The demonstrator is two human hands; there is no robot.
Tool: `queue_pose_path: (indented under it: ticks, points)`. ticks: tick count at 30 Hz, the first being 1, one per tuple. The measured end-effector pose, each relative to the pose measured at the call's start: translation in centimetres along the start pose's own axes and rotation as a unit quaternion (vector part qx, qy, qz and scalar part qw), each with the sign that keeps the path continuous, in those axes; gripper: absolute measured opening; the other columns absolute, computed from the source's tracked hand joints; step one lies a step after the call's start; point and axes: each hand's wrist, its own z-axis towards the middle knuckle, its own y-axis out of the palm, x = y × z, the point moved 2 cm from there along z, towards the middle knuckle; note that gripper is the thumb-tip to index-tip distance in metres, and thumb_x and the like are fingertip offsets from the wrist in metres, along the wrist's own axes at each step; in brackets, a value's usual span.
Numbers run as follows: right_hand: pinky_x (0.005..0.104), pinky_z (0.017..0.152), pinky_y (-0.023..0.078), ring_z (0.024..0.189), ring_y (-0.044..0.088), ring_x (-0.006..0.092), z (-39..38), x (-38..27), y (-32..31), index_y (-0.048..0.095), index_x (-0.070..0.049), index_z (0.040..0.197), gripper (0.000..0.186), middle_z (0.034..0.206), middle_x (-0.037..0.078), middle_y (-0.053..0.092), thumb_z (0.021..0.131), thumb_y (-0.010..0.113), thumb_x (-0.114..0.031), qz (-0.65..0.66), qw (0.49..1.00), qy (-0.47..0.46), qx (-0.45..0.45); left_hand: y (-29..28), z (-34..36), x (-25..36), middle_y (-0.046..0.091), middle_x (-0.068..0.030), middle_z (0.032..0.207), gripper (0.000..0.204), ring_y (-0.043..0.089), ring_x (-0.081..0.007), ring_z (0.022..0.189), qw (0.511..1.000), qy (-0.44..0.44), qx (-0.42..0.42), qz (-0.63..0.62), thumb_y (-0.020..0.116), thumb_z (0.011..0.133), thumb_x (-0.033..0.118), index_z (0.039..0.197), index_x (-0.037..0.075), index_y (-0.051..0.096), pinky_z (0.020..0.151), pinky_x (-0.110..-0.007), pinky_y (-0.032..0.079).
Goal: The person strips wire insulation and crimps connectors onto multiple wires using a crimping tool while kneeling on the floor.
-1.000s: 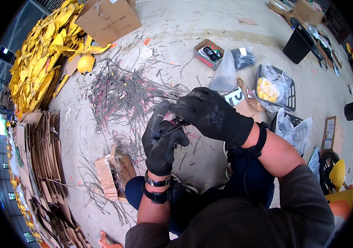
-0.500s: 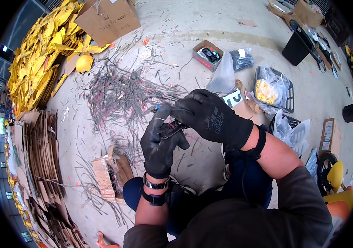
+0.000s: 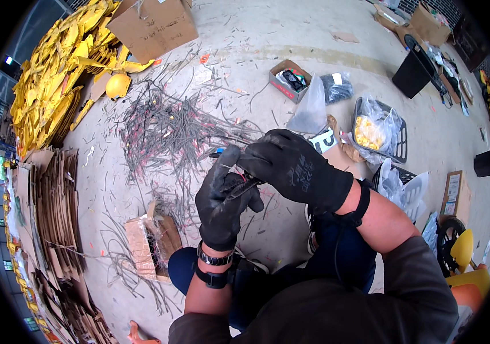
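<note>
left hand [image 3: 222,198]: black glove, middle of the frame, fist curled round a small dark tool or clip [image 3: 244,186]. honestly can't tell which, it's mostly buried in the glove

right hand [image 3: 294,169]: also gloved, sits just right of the left and touching it, fingers pinched down on the same dark bit plus a thin grey strip [image 3: 230,153] that runs off toward the upper left

hands together?: yep, pressed right up against each other, both clamped on that little piece

what changed: barely anything tbh. compared with a second ago the pair of hands sits in pretty much the same spot, the left thumb looks a touch higher and the right hand a bit more rolled over the top

what that means: looks to me like the same fiddly squeeze or strip on one piece is going on, not a swap to a new one

where the strip is: one end held between the two gloves, the rest trailing up-left toward the heap

pile of strips [image 3: 170,123]: big grey tangle on the concrete, upper middle-left, near the hands but apart from them

small open box [image 3: 153,241]: lower left of the hands, just beside the knee, some strips inside it

yellow stuff [image 3: 50,80]: big heap at the upper left, flattened cardboard [image 3: 50,206] stacked below it along the left edge

right side: basket with a bag of yellow bits [image 3: 377,129], well apart from the hands
</note>
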Motion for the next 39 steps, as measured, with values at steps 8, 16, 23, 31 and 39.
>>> queue_pose_path:
  ticks: [8,16,23,31,39]
  points:
    - [0.0412,0.091,0.051,0.102,0.062,0.0271,-0.2,-0.2,-0.2,0.066,-0.014,0.122,0.041,0.107,0.008,0.063,0.081,0.063,-0.012,0.018,0.999,0.032,-0.032,-0.1,-0.1,0.0,0.061,-0.0074,0.069,0.076,0.064,-0.0182,0.061,1.0,0.008,-0.01,-0.021,0.072,0.088,0.029,0.147,-0.006,0.041,0.056,-0.028,0.049]
    - [0.0401,0.075,0.053,0.088,0.063,0.0288,-0.2,0.1,0.0,0.063,-0.014,0.123,0.039,0.093,0.008,0.059,0.084,0.06,-0.012,0.034,0.999,0.032,-0.016,-0.2,0.0,-0.1,0.066,-0.0113,0.079,0.066,0.065,-0.0183,0.063,1.0,-0.012,-0.012,-0.024,0.067,0.09,0.017,0.147,-0.006,0.042,0.057,-0.029,0.051]
    - [0.0382,0.075,0.05,0.088,0.061,0.0276,-0.4,1.4,0.2,0.064,-0.012,0.118,0.04,0.094,0.007,0.06,0.079,0.068,-0.008,-0.006,0.997,0.077,-0.019,0.4,0.0,-0.4,0.069,-0.0139,0.085,0.041,0.064,-0.0175,0.062,0.991,-0.101,0.073,-0.055,0.065,0.094,0.016,0.128,-0.007,0.057,0.056,-0.029,0.052]
    - [0.0388,0.077,0.05,0.089,0.061,0.0278,-0.7,1.7,1.0,0.062,-0.011,0.12,0.043,0.094,0.008,0.061,0.078,0.069,-0.008,-0.001,0.994,0.088,-0.06,0.2,-0.1,-0.7,0.069,-0.0093,0.081,0.025,0.059,-0.0116,0.056,0.993,-0.106,0.048,0.023,0.063,0.097,0.019,0.101,-0.005,0.067,0.05,-0.026,0.045]
    - [0.0414,0.08,0.052,0.096,0.065,0.0306,-0.5,1.2,1.5,0.063,-0.013,0.124,0.038,0.1,0.01,0.064,0.087,0.057,-0.011,0.037,0.994,0.078,-0.064,0.3,-0.4,-0.8,0.068,-0.0103,0.078,0.023,0.059,-0.0129,0.055,0.991,-0.111,0.077,-0.014,0.064,0.096,0.018,0.1,-0.005,0.067,0.051,-0.026,0.046]
